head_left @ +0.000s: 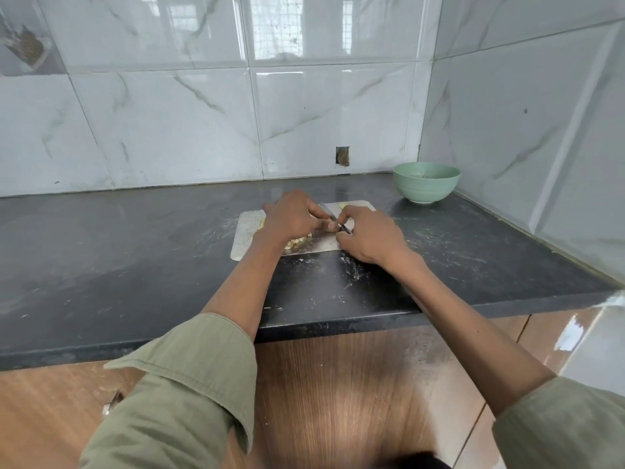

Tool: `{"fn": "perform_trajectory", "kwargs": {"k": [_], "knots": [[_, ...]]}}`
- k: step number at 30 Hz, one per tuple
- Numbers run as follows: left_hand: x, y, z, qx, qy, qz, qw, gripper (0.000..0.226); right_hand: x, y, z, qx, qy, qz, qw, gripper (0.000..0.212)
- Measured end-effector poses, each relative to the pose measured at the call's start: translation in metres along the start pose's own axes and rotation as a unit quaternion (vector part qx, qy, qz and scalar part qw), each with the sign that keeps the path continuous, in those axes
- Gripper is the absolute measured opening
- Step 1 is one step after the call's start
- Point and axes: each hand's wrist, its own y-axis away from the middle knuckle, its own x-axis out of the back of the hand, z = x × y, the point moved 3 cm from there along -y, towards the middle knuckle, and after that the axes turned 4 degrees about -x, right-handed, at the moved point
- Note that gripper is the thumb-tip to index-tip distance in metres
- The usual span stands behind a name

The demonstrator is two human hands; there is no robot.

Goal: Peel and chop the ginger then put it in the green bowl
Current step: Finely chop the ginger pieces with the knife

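A metal cutting board (pixel 244 231) lies on the dark counter. Pale chopped ginger pieces (pixel 297 242) sit on it below my left hand, and another pale ginger bit (pixel 343 206) lies near the board's far edge. My right hand (pixel 368 236) grips the dark handle of a knife (pixel 328 212), its blade pointing away and to the left. My left hand (pixel 292 216) is curled over the board, fingertips meeting the knife beside the blade; what it pinches is hidden. The green bowl (pixel 426 182) stands at the back right, apart from the board.
Tiled walls close the counter at the back and on the right, forming a corner behind the bowl. The counter's front edge (pixel 304 328) runs above wooden cabinet fronts. White specks and smears lie on the counter near the board.
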Motion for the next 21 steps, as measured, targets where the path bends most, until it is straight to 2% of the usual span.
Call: {"fn": "perform_trajectory", "kwargs": {"k": [5,11,21], "knots": [[-0.001,-0.001,0.0,-0.002,-0.021,-0.005,1.0,0.043,0.0,0.009,0.003,0.002,0.03,0.031,0.999,0.03],[0.0,-0.004,-0.004,-0.007,-0.031,-0.019,0.999,0.037,0.001,0.015,0.002,0.004,0.028,0.046,0.999,0.027],[0.0,-0.005,-0.005,0.007,-0.015,0.01,1.0,0.042,0.0,0.016,0.006,0.014,0.011,0.051,0.999,0.027]]}}
